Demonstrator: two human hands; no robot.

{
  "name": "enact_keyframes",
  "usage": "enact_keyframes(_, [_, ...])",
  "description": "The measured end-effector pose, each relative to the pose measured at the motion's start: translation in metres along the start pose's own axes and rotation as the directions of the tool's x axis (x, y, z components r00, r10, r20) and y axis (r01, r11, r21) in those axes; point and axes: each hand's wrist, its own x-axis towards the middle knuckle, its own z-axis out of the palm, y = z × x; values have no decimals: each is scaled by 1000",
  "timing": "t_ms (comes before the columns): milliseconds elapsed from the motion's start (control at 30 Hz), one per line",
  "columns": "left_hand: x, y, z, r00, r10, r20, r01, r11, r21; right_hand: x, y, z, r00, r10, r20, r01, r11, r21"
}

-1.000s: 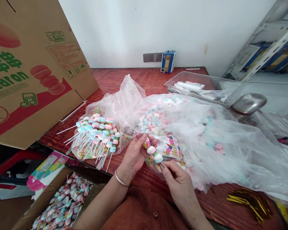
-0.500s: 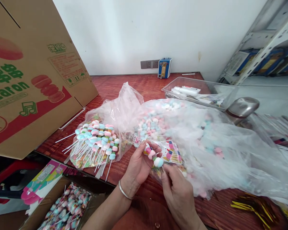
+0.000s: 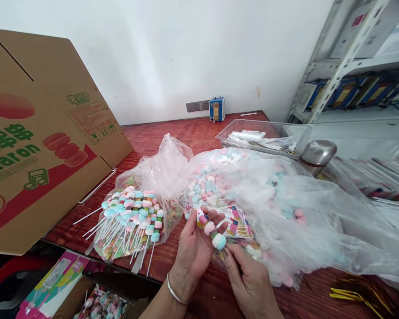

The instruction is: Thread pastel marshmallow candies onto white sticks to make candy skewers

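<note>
Hands (image 3: 196, 252), L more palm-up vs prev, w/ marshmallow skewer (image 3: 218, 241)

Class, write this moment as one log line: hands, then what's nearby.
Left hand: holding printed wrapper at candy skewer's upper end | Right hand: pinching skewer's lower end | Nearby: skewer pile on clear bag

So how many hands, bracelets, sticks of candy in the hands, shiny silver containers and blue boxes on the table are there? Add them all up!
Hands: 2, the left hand and the right hand
Bracelet: 1
Held candy: 1
Shiny silver container: 1
Blue box on the table: 1
Total: 6
</note>
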Motion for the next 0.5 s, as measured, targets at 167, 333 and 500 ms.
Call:
enact_keyframes(167, [2, -1, -4, 997, 63, 42, -71, 975, 211, -3, -7, -8, 988, -155, 0, 151, 963, -224])
enact_keyframes(333, [5, -3, -8, 995, 97, 38, -103, 963, 251, -2, 0, -10, 857, -515, -14, 402, 685, -607])
enact_keyframes(500, [1, -14, 0, 999, 51, -3, -50, 985, 163, -1, 7, -2, 863, -504, -35, 377, 689, -618])
